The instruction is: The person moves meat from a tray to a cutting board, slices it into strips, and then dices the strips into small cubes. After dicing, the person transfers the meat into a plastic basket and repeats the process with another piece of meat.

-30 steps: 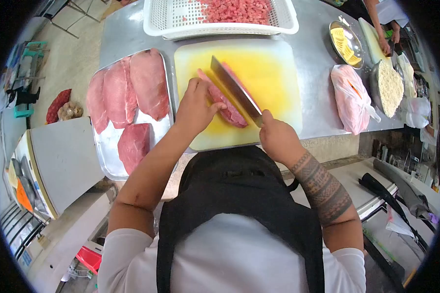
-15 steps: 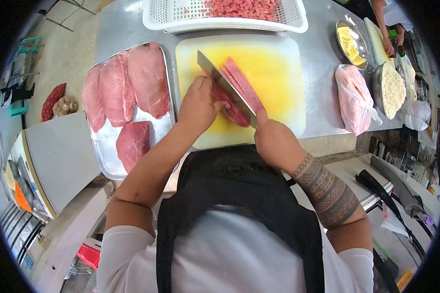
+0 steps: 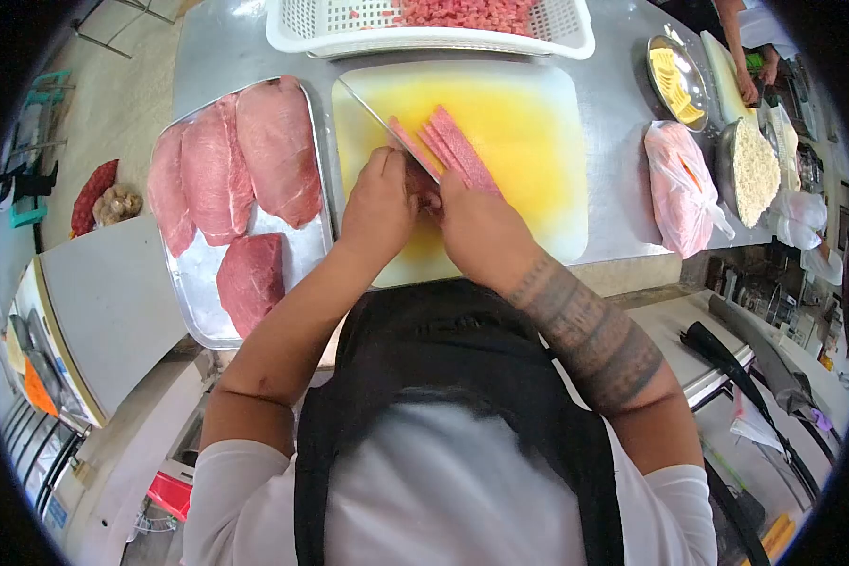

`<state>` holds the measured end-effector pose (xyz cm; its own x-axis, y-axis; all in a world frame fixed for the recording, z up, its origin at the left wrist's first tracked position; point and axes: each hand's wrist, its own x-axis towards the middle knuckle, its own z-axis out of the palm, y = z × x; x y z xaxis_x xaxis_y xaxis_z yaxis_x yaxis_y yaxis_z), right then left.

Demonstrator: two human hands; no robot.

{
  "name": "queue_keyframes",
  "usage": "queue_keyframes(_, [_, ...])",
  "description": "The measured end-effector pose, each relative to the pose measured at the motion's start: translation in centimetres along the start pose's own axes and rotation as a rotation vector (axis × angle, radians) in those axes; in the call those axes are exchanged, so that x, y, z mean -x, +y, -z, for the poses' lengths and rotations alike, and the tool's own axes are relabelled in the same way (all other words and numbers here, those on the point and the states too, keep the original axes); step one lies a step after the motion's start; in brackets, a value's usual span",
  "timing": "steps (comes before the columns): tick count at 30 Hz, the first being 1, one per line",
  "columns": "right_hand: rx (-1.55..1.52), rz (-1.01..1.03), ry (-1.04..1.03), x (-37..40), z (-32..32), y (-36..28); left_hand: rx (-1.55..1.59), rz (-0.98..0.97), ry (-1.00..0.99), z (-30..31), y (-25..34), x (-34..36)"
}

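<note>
1. Steel worktable (image 3: 613, 203) fills the upper half of the head view. A yellow cutting board (image 3: 528, 123) lies at its near edge, straight ahead of the person.
2. Left hand (image 3: 379, 203): fingers curled down over the near end of a dark red cut of meat (image 3: 421, 185), pinning it to the board. Most of that piece is hidden under the knuckles.
3. Right hand (image 3: 481, 231): closed in a fist over the handle of a cleaver (image 3: 387, 124). The handle itself is covered, and I see only the blade. The two hands are almost touching.
4. The blade runs diagonally away to the left and shows nearly edge-on (a thin bright line from here). It stands between the held piece and the cut slices (image 3: 460, 151).
5. The slices lie side by side in long pink strips, just right of the blade, near the middle of the board.
6. Left of the board is a metal tray (image 3: 198, 278) holding four raw slabs (image 3: 278, 146), the darkest one nearest the person.
7. Behind the board is a white basket (image 3: 424, 40) with diced meat (image 3: 462, 11) in it.
8. Right of the board is a pink plastic bag (image 3: 679, 184). Beyond it are a bowl of yellow slices (image 3: 674, 85) and a pan of pale grains (image 3: 755, 170).
9. Far right corner: another person's hand (image 3: 747, 90) is at a second board, well apart from my operator's hands.
</note>
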<state>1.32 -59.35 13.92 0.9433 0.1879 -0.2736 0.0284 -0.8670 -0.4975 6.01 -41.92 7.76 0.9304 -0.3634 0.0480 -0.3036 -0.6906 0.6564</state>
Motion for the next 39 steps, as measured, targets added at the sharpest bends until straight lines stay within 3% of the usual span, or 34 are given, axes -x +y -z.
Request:
queue_keyframes(3, [0.025, -0.051, -0.114, 6.5, 3.7, -0.3, 0.01, -0.001, -0.001, 0.3, 0.3, 0.2])
queue_keyframes(6, [0.126, -0.259, -0.354, 10.3, 5.0, 0.6, 0.075, 0.039, -0.008, 0.0, 0.4, 0.2])
queue_keyframes(9, [0.035, -0.102, -0.145, 8.7, 0.7, 3.1, 0.058, 0.041, 0.003, -0.2, 0.4, 0.2])
queue_keyframes(11, [0.063, -0.083, -0.12, 6.6, -1.4, 3.2, 0.033, 0.006, 0.022, -0.2, 0.2, 0.3])
queue_keyframes(17, [0.066, -0.062, -0.036, 5.4, -0.4, 4.3, 0.045, -0.016, 0.078, -0.4, 0.1, 0.9])
queue_keyframes(27, [0.099, -0.155, -0.217, 9.8, 3.1, 1.0, 0.041, -0.031, 0.048, -1.2, -0.7, 1.0])
queue_keyframes(36, [0.041, -0.106, -0.099, 4.6, -0.3, -0.2, 0.068, 0.026, -0.005, -0.8, -0.4, 1.0])
queue_keyframes(39, [0.019, -0.116, -0.046, 1.7, -2.7, 0.1, 0.093, -0.023, 0.065, -1.0, -0.6, 1.1])
